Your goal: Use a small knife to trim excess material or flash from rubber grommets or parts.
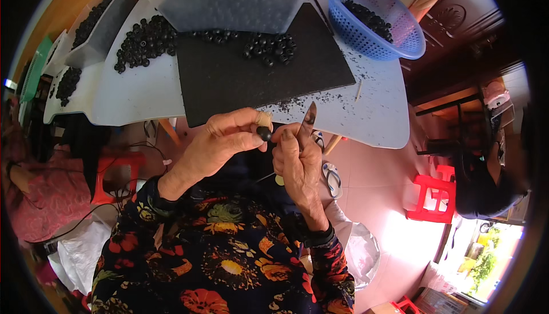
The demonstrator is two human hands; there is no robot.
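Hands at table's (143, 94) near edge: left hand (220, 142) pinched black bead (263, 134), right hand (297, 157) gripped small knife (309, 118). Blue basket (400, 28) at far right corner, clear tub (229, 8) at far edge, both held black beads.

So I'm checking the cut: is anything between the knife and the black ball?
Nothing visible. The left hand pinches the black ball; the knife in the right hand stands just beside it, with a bare gap.

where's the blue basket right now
In the head view the blue basket sits at the table's far right corner, right of the black mat and the clear bin, with dark beads inside.
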